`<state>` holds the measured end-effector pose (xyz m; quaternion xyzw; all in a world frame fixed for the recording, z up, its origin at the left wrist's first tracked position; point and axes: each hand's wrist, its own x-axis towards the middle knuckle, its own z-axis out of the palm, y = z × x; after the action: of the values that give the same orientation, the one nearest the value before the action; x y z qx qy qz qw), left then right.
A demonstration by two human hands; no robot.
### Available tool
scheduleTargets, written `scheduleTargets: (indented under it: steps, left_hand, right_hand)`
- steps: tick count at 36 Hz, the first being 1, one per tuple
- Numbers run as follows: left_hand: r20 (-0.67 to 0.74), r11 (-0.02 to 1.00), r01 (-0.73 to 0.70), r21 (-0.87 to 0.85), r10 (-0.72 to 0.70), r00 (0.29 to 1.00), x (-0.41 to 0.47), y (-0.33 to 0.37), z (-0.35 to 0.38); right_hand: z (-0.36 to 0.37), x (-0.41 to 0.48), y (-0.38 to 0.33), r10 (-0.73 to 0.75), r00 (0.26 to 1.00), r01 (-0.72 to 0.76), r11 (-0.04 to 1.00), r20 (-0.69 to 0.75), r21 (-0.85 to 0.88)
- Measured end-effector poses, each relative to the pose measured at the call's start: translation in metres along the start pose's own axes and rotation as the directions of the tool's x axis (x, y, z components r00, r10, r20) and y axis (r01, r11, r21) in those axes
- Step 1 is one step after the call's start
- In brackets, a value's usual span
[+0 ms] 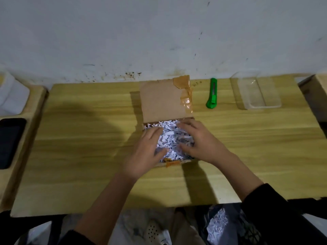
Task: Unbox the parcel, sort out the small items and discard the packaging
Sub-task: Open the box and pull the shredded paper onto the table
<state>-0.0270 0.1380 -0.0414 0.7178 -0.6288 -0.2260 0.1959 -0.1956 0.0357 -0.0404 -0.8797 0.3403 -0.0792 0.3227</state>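
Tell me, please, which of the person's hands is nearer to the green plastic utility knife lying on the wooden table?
Right. The right hand lies in the shredded paper of the open cardboard box, below and left of the green utility knife. The left hand is further left, across the box.

Browns, white and one sharp green on pale wood

The open brown cardboard box [162, 101] carries glossy tan tape [184, 89] and holds white shredded paper [169, 138] flecked blue-grey; a bright green plastic utility knife [212, 96], a clear plastic tray [258, 92] and a black phone [9, 142] sit on the yellowish wood-grain table [85, 138], before a stained white wall [141, 36].
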Motion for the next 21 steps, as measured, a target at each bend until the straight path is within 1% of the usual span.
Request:
scheduleTargets:
  steps: [1, 3, 5, 7, 10, 14, 21]
  left_hand:
    - [0.071, 0.998, -0.008, 0.069, 0.004, 0.997, 0.001, 0.002, 0.001]
    - [0.178, 0.982, 0.007, 0.189, -0.041, 0.983, 0.007, 0.002, 0.002]
    - [0.244, 0.956, 0.017, 0.294, -0.092, 0.965, 0.017, 0.002, 0.003]
    - [0.296, 0.939, 0.007, 0.344, -0.116, 0.948, 0.022, 0.005, 0.004]
    - [0.327, 0.904, -0.017, 0.428, -0.137, 0.935, 0.030, 0.004, 0.006]
    - [0.379, 0.877, -0.025, 0.479, -0.181, 0.908, 0.039, 0.004, 0.008]
    - [0.466, 0.840, -0.085, 0.535, -0.210, 0.860, 0.047, 0.007, 0.010]
  right_hand:
    - [0.002, 0.000, -0.002, 0.000, 0.997, 0.003, 0.999, 0.079, -0.040]
    - [0.004, 0.004, -0.004, 0.046, 0.978, -0.018, 0.991, 0.205, -0.134]
    - [0.004, 0.012, -0.006, 0.101, 0.957, -0.041, 0.975, 0.271, -0.219]
    - [0.005, 0.019, -0.009, 0.128, 0.945, -0.047, 0.964, 0.301, -0.263]
    - [0.008, 0.027, -0.012, 0.164, 0.924, -0.049, 0.947, 0.346, -0.318]
    - [0.013, 0.036, -0.012, 0.194, 0.894, -0.028, 0.924, 0.403, -0.382]
    - [0.024, 0.040, -0.005, 0.181, 0.877, 0.005, 0.923, 0.444, -0.385]
